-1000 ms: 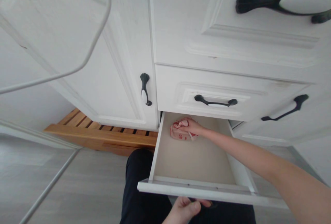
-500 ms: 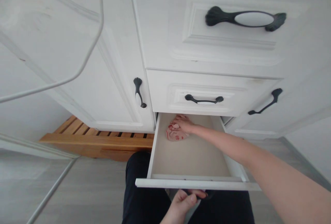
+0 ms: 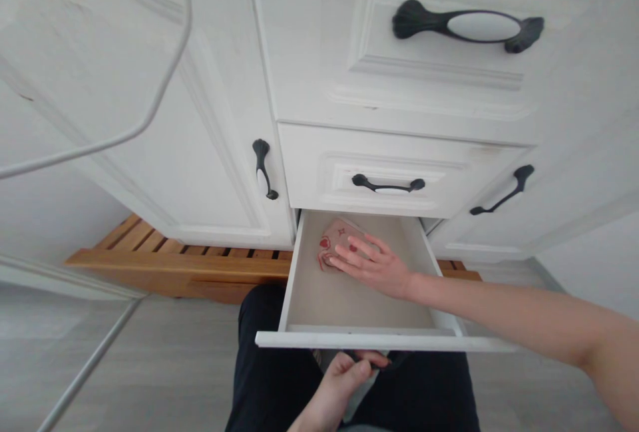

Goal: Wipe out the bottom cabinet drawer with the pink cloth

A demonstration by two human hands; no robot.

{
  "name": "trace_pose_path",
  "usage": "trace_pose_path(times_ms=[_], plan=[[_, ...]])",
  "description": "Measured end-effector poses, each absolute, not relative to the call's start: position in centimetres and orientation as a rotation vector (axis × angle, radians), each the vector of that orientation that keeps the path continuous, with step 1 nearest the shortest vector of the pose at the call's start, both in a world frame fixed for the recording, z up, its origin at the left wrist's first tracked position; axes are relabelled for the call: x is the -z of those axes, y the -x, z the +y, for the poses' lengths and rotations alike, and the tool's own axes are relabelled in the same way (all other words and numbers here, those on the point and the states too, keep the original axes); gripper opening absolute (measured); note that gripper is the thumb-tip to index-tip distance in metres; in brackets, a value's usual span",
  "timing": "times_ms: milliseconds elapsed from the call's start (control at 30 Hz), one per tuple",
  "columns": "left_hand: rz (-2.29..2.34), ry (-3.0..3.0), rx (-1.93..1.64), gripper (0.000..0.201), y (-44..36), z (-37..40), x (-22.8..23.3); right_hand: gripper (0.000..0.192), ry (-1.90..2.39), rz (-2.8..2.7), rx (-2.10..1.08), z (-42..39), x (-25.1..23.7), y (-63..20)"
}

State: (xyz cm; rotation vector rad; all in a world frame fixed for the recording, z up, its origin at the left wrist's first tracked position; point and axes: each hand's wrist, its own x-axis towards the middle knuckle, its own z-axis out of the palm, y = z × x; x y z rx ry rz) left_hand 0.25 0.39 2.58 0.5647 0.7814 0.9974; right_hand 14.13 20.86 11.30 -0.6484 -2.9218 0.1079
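Observation:
A pulled-out white drawer (image 3: 324, 339) stands over my lap. At its back left lies a pink folded cloth (image 3: 339, 227) with red prints, among them a heart. My right hand (image 3: 377, 269) reaches in over the drawer's right side, fingers spread above the cloth's right part and partly covering it; whether the fingertips touch it I cannot tell. Under the drawer's front edge, my left hand (image 3: 349, 372) has its fingers closed around the dark drawer handle (image 3: 394, 359), which is mostly hidden by the front panel.
Above is a closed drawer with a dark handle (image 3: 388, 186), and a larger panel with a big handle (image 3: 469, 24). Cabinet doors flank the drawer, the left one with a handle (image 3: 263, 169). A slatted wooden base (image 3: 174, 265) juts out below, and a white cable (image 3: 164, 92) crosses at left.
The cloth was bunched under my right hand and now lies flatter. My right hand has let go, spread its fingers and moved toward the drawer's front. My left hand stays at the handle.

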Motion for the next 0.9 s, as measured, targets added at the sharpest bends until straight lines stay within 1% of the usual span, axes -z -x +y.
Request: trace_pose_path(times_ms=[167,333,400,533,667,700,733,833,900], plan=[[0.785,-0.557,-0.995,0.046,-0.3,0.4,-2.8,0.073,0.652,-2.894,-0.274,19.4,-12.6,-14.4],[0.791,-0.553,-1.001,0.046,-0.2,0.6,-3.4,0.076,0.644,-2.860,-0.341,18.8,-12.7,-14.1],[0.789,-0.559,-0.991,0.047,-0.1,0.6,-3.4,0.079,0.638,-2.844,-0.337,18.9,-12.6,-14.1],[0.787,-0.571,-0.982,0.047,-0.1,0.5,-3.1,0.076,0.603,-2.912,-0.225,20.4,-11.1,-13.9],[0.759,-0.573,-1.013,0.043,-0.3,0.6,-2.6,0.102,0.573,-3.053,-0.228,24.1,-8.6,-13.0],[0.754,-0.573,-1.020,0.042,-0.3,0.6,-2.3,0.102,0.561,-3.076,-0.246,25.1,-7.9,-12.8],[0.752,-0.577,-1.026,0.043,-0.4,0.6,-2.1,0.098,0.546,-3.092,-0.257,26.0,-7.2,-12.5],[0.761,-0.607,-1.031,0.048,-0.5,0.6,-1.1,0.075,0.513,-3.101,-0.266,28.3,-5.5,-11.6],[0.757,-0.623,-1.025,0.051,-0.5,0.6,-0.4,0.072,0.497,-3.070,-0.258,29.3,-4.6,-10.8]])
